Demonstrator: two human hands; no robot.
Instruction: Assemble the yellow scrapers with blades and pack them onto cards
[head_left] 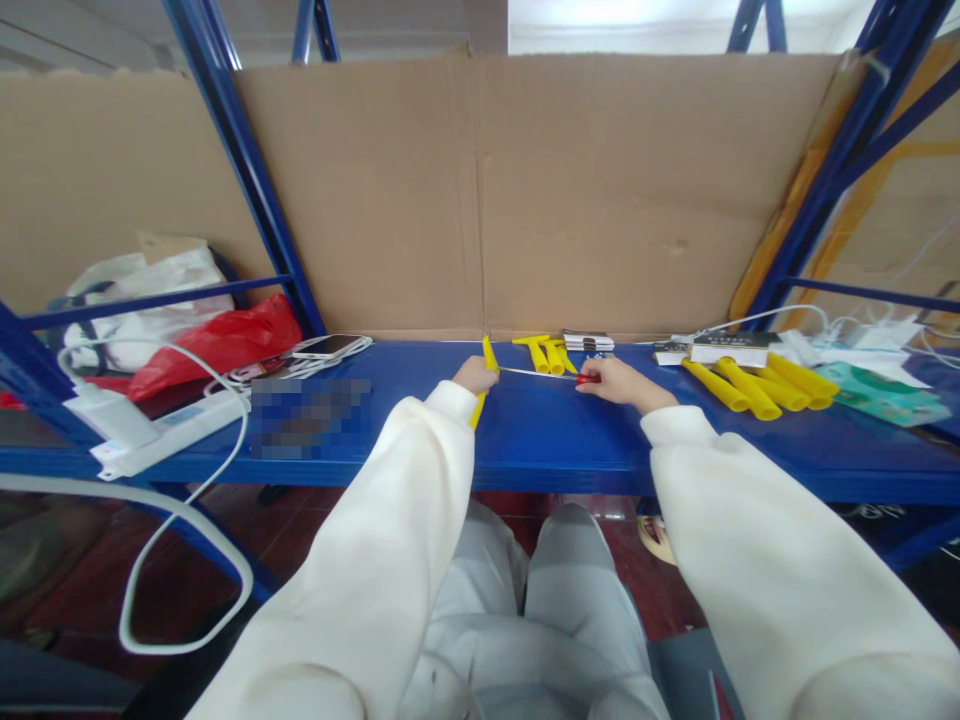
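The person sits with 2 grey-trousered legs (577,570) under the bench edge, at 12 o'clock; a tape roll (656,540) shows on the floor at 1 o'clock. White sleeves (409,480) reach forward over the blue bench (555,430). At 10 o'clock, near the front edge, a white power strip (176,432) carries a plugged-in adapter and a looping white cable.

The left hand (474,374), slightly to the 11 o'clock side of centre, has its grip closed around a yellow piece (490,352), which stands out above and below the fist. Between 12 and 1 o'clock, the right hand (619,382) has a narrow grip, fingers pinching the handle of a red-handled screwdriver (589,379). Its thin metal shaft points to 9 o'clock and reaches the yellow piece; whether the tip is inside it cannot be told.

At 1 o'clock, several yellow tubes (765,400) lie side by side, with a green packet (877,393) beyond their 3 o'clock side. Just past the shaft, at 12 o'clock, lie yellow T-shaped parts (537,355) beside a small black-and-white stack (587,342). A phone (328,346) lies at 11 o'clock, a red bag (217,345) farther toward 10. Cardboard (480,200) stands behind everything.
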